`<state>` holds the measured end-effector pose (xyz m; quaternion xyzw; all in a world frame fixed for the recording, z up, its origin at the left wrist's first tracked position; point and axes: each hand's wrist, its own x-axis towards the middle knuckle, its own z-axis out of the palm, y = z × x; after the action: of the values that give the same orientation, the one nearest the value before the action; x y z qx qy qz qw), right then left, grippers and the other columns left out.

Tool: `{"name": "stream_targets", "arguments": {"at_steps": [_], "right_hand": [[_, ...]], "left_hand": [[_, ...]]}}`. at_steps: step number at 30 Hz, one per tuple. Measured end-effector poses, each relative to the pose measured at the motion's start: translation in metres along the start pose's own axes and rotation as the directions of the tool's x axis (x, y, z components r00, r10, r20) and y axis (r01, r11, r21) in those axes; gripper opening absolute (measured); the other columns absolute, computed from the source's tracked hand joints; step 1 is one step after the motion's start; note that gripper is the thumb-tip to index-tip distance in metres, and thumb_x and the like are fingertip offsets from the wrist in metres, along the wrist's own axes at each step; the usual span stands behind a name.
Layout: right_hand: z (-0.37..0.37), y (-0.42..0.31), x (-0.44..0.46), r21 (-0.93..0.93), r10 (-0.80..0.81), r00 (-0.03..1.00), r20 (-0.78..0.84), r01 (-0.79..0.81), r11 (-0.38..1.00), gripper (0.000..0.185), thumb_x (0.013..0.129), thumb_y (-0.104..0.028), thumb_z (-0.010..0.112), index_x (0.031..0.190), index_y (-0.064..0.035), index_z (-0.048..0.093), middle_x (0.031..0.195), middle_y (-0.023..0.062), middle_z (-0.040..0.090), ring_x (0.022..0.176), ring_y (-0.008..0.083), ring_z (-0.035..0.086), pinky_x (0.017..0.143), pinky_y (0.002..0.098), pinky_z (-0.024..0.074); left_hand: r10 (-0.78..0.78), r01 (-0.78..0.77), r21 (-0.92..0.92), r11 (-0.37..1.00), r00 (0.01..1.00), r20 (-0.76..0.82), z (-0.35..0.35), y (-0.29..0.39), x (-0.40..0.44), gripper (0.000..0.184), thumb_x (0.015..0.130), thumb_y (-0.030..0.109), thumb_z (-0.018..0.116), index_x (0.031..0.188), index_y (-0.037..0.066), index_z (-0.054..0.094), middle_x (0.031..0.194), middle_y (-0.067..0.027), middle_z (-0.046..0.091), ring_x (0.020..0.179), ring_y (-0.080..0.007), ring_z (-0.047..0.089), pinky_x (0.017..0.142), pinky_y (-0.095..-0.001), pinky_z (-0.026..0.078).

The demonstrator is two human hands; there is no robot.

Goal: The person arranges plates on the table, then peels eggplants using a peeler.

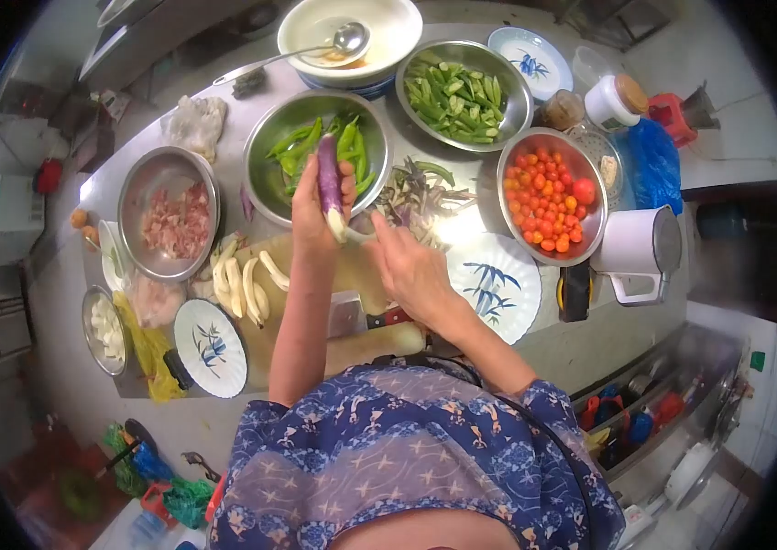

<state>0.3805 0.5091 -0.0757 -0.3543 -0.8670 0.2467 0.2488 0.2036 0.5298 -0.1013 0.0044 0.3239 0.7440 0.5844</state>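
Note:
A partly peeled purple eggplant (330, 174) is gripped in my left hand (311, 229), its pale stripped end pointing down toward me. My right hand (411, 275) closes around a small light-coloured peeler (358, 236), which touches or nearly touches that pale end; its blade is hard to make out. Dark and pale peelings (411, 206) lie in a heap just beyond my right hand. Several pale peeled eggplants (246, 286) rest on the cutting board (301, 302) to the left. Below my hands lies a cleaver (346, 314) with a red and black handle.
Steel bowls hold green peppers (356, 151), cut okra (457, 101), cherry tomatoes (549, 202) and sliced meat (173, 225). Two patterned plates (194, 316) (521, 293) flank the board. A ladle (348, 38) sits in a white bowl (398, 27). At right stands a white jug (631, 247).

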Motion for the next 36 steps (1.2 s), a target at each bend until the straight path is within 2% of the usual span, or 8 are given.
{"name": "stream_targets", "arguments": {"at_steps": [8,10,14,20,26,29,31,36], "right_hand": [[0.003,-0.02,-0.001,-0.091,0.033,0.999,-0.011,-0.034,0.995,0.044,0.099,-0.027,0.058,0.13,0.003,0.052,0.079,0.0181,0.064,0.057,0.0341,0.065,0.048,0.0429,0.0514],[0.003,-0.008,-0.023,-0.052,-0.023,0.987,0.159,0.032,0.998,0.044,0.099,-0.027,0.059,0.131,0.003,0.052,0.081,0.0191,0.064,0.058,0.0341,0.066,0.048,0.0424,0.052],[0.0,0.005,-0.026,-0.015,0.018,0.992,0.126,-0.017,1.0,0.046,0.098,-0.027,0.06,0.132,0.0031,0.052,0.082,0.0195,0.065,0.059,0.0342,0.066,0.048,0.0416,0.052],[-0.009,-0.006,0.009,-0.036,-0.021,0.999,0.029,0.022,0.999,0.046,0.097,-0.027,0.061,0.132,0.0028,0.053,0.08,0.0165,0.063,0.057,0.0333,0.065,0.049,0.0412,0.0522],[0.007,0.0,-0.018,-0.075,0.023,0.998,0.057,-0.019,0.997,0.048,0.096,-0.027,0.063,0.133,0.002,0.054,0.082,0.0173,0.064,0.061,0.033,0.066,0.051,0.0408,0.0528],[0.019,0.02,-0.027,0.196,0.094,0.995,-0.014,-0.09,0.977,0.049,0.095,-0.027,0.066,0.131,0.0034,0.056,0.085,0.0159,0.066,0.056,0.0247,0.065,0.054,0.0361,0.0529],[0.008,0.018,-0.009,0.697,0.395,0.866,0.307,-0.487,0.526,0.041,0.093,-0.025,0.07,0.122,0.003,0.062,0.081,0.0073,0.066,0.051,0.0105,0.055,0.051,0.0266,0.046],[0.01,0.012,0.014,0.834,0.395,0.801,0.45,-0.535,0.134,0.023,0.092,-0.019,0.072,0.106,-0.002,0.065,0.071,-0.0048,0.059,0.05,-0.0005,0.042,0.045,0.0185,0.0281]], "left_hand": [[0.316,-0.325,0.436,0.839,0.944,0.096,0.006,-0.002,-0.003,0.037,0.106,0.032,0.048,0.121,0.001,0.061,0.081,-0.003,0.058,0.066,-0.0096,0.05,0.057,-0.0231,0.041],[0.262,-0.251,-0.08,0.965,0.942,0.209,-0.004,0.006,0.007,0.038,0.106,0.03,0.046,0.129,0.001,0.056,0.077,-0.0007,0.051,0.064,-0.0094,0.045,0.057,-0.0239,0.038],[0.165,-0.103,-0.216,0.971,0.941,0.294,-0.005,0.024,0.013,0.047,0.108,0.035,0.041,0.14,0.0,0.045,0.073,0.001,0.043,0.06,-0.0093,0.036,0.054,-0.0249,0.032],[0.069,-0.048,-0.059,0.997,0.897,0.436,0.004,-0.006,0.007,0.051,0.108,0.043,0.039,0.138,0.004,0.052,0.067,0.0032,0.038,0.059,-0.0091,0.034,0.053,-0.0253,0.029],[0.217,-0.181,-0.167,0.969,0.948,0.233,-0.006,0.006,0.021,0.043,0.107,0.041,0.043,0.128,0.005,0.053,0.071,0.0007,0.043,0.057,-0.0098,0.034,0.053,-0.0246,0.031],[0.26,-0.248,-0.094,0.964,0.954,0.151,-0.017,0.014,0.021,0.039,0.107,0.042,0.043,0.118,0.007,0.054,0.071,0.0002,0.045,0.056,-0.0096,0.037,0.049,-0.0248,0.032],[0.238,-0.232,-0.08,0.97,0.967,0.089,-0.013,0.005,0.011,0.039,0.107,0.043,0.043,0.118,0.007,0.053,0.071,-0.0002,0.047,0.056,-0.0097,0.039,0.048,-0.0248,0.032],[0.246,-0.255,-0.06,0.965,0.961,-0.129,-0.003,-0.02,0.005,0.038,0.106,0.044,0.044,0.119,0.009,0.051,0.077,-0.0019,0.054,0.059,-0.0103,0.046,0.05,-0.0242,0.036]]}}
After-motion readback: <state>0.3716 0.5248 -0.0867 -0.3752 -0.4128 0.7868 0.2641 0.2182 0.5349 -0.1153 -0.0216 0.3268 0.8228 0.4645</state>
